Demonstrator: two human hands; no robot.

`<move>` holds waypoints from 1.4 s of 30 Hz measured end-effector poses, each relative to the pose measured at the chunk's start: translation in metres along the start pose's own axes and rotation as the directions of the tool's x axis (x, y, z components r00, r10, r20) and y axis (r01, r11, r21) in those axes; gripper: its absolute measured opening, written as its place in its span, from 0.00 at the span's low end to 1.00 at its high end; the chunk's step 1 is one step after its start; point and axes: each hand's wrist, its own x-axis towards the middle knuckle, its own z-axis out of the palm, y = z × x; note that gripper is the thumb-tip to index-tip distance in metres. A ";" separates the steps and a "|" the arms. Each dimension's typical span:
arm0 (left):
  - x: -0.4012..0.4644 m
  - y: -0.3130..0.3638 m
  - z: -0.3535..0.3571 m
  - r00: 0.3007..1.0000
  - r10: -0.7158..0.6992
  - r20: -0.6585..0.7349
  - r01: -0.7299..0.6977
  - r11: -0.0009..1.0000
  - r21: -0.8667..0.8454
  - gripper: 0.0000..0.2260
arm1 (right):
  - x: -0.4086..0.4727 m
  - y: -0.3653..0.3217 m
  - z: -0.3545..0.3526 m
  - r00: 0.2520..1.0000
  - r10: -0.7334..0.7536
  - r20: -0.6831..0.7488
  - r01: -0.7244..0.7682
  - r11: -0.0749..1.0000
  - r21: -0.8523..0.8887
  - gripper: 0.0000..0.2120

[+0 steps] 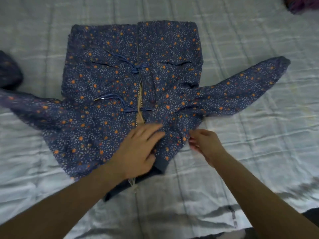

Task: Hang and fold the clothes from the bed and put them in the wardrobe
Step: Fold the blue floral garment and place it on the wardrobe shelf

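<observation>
A floral zip-up jacket (131, 87) is lying spread mid-bed (259, 152), bare quilt all round. Left hand (138, 149) is pressing it, fingers (151, 130) straight; right hand (205, 144) is pinching its shoulder edge.

I see the blue floral jacket (120, 87) flat on the bed (259, 152), sleeves at 3 and 9 o'clock. My left hand (138, 149) presses near the collar; my right hand (205, 144) pinches the shoulder edge.
</observation>
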 end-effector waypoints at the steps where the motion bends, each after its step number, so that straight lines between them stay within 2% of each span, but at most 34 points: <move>1: -0.012 0.007 0.006 0.994 0.005 0.109 -0.007 1.000 0.012 0.31 | -0.001 -0.002 0.002 1.000 0.016 0.022 -0.017 0.998 0.065 0.05; 3: -0.027 0.016 0.018 0.954 -0.079 0.291 0.059 0.995 0.077 0.33 | -0.007 -0.006 0.005 0.985 0.114 0.133 -0.145 0.957 0.253 0.03; 4: -0.031 0.019 0.020 0.936 -0.124 0.328 0.086 0.988 0.128 0.33 | -0.009 -0.008 0.005 0.964 0.170 0.205 -0.231 0.918 0.322 0.03; 6: -0.032 0.028 0.019 0.928 -0.143 0.343 0.073 0.976 0.207 0.32 | -0.015 -0.008 0.002 0.931 0.233 0.282 -0.314 0.903 0.293 0.03; 7: -0.032 0.031 0.018 0.935 -0.130 0.329 0.055 0.973 0.226 0.31 | -0.016 -0.006 -0.001 0.933 0.241 0.266 -0.305 0.922 0.237 0.03; 9: -0.035 0.038 0.020 0.949 -0.086 0.302 0.002 0.963 0.268 0.31 | -0.019 0.000 -0.009 0.968 0.201 0.147 -0.216 0.972 0.091 0.04; 11: -0.042 0.045 0.020 0.945 -0.069 0.319 -0.037 0.948 0.316 0.31 | -0.021 0.009 -0.018 0.994 0.106 -0.035 -0.110 0.983 -0.149 0.12; 13: -0.046 0.050 0.019 0.923 -0.087 0.376 -0.040 0.947 0.318 0.32 | -0.027 0.015 -0.022 0.985 -0.002 -0.172 -0.068 0.916 -0.396 0.21; 16: -0.052 0.048 0.020 0.908 -0.082 0.410 -0.010 0.976 0.219 0.33 | -0.036 0.022 -0.012 0.960 -0.167 -0.225 0.018 0.839 -0.544 0.29; 18: -0.059 0.039 0.021 0.961 0.008 0.275 -0.031 0.996 0.078 0.29 | -0.041 0.025 0.001 0.882 -0.437 -0.173 0.225 0.715 -0.662 0.33; 20: -0.061 0.030 0.016 0.997 -0.012 0.075 0.016 0.999 -0.048 0.27 | -0.046 0.021 0.016 0.702 -0.710 -0.046 0.412 0.459 -0.787 0.34; 21: -0.058 0.024 0.014 0.999 -0.053 -0.005 0.052 0.993 -0.103 0.25 | -0.046 0.019 0.022 0.624 -0.781 0.041 0.463 0.326 -0.824 0.33; 22: -0.052 0.017 0.011 0.994 -0.093 -0.064 0.085 0.989 -0.125 0.24 | -0.045 0.019 0.028 0.591 -0.791 0.158 0.506 0.211 -0.837 0.33; 23: -0.046 0.010 0.009 0.987 -0.126 -0.097 0.114 0.986 -0.119 0.23 | -0.045 0.019 0.034 0.632 -0.726 0.272 0.522 0.139 -0.842 0.33; 24: -0.038 0.004 0.006 0.984 -0.143 -0.107 0.133 0.986 -0.098 0.22 | -0.044 0.020 0.041 0.710 -0.605 0.359 0.518 0.104 -0.849 0.35; 25: -0.029 -0.002 0.005 0.984 -0.146 -0.097 0.139 0.987 -0.075 0.23 | -0.043 0.022 0.046 0.801 -0.440 0.406 0.486 0.080 -0.870 0.36; 26: -0.020 -0.008 0.003 0.986 -0.144 -0.080 0.140 0.989 -0.050 0.24 | -0.040 0.024 0.049 0.861 -0.298 0.412 0.442 0.036 -0.896 0.37; 28: -0.007 -0.018 -0.001 0.988 -0.149 -0.044 0.149 0.989 -0.010 0.25 | -0.034 0.018 0.052 0.884 -0.188 0.429 0.432 -0.028 -0.902 0.38; 30: 0.004 -0.023 -0.007 0.988 -0.150 -0.046 0.151 0.988 0.014 0.26 | -0.028 0.003 0.046 0.853 -0.197 0.483 0.504 0.068 -0.861 0.37; 32: 0.016 -0.027 -0.012 0.986 -0.161 -0.042 0.162 0.987 0.020 0.26 | -0.022 -0.014 0.035 0.798 -0.289 0.529 0.591 0.197 -0.783 0.34; 35: 0.040 -0.031 -0.021 0.988 -0.155 -0.018 0.156 0.987 0.046 0.27 | -0.002 -0.042 0.001 0.750 -0.467 0.469 0.607 0.204 -0.768 0.26; 37: 0.064 -0.034 -0.027 0.986 -0.166 -0.008 0.166 0.985 0.036 0.26 | 0.021 -0.061 -0.029 0.761 -0.530 0.374 0.545 0.210 -0.812 0.26; 39: 0.095 -0.040 -0.032 0.978 -0.207 -0.034 0.208 0.978 0.013 0.26 | 0.054 -0.079 -0.067 0.800 -0.557 0.225 0.426 0.262 -0.866 0.23; 42: 0.155 -0.056 -0.038 0.956 -0.279 -0.088 0.277 0.960 -0.034 0.25 | 0.106 -0.103 -0.130 0.806 -0.583 -0.097 0.213 0.439 -0.873 0.23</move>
